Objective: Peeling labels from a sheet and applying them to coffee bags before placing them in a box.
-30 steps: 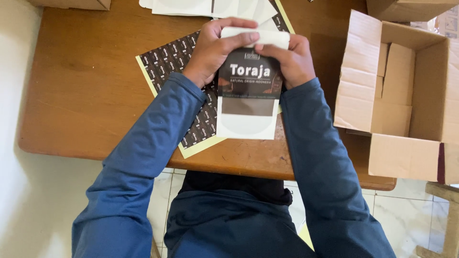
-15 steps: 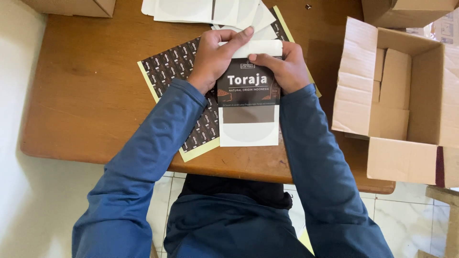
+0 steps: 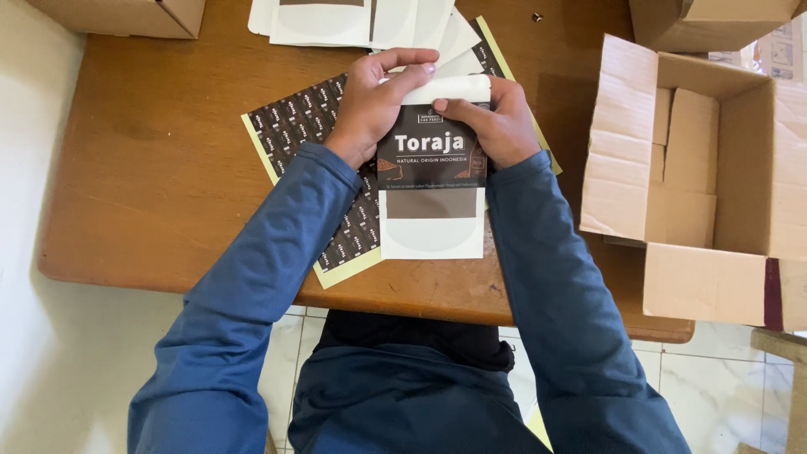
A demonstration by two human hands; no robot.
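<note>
My left hand (image 3: 370,105) and right hand (image 3: 496,126) both pinch the pouch (image 3: 431,189) top, pressing it flat over the sticker sheet (image 3: 294,126); open box (image 3: 698,176) right of pouch.

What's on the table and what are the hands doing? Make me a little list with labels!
left hand: grips the pouch's top left edge
right hand: grips the pouch's top right edge
pouch: white, flat, with a dark label and a see-through window
sticker sheet: dark labels on yellow backing, lying under the pouch
pouch stack: more white pouches at the table's far edge
open box: cardboard, at the right
table: brown wood
</note>
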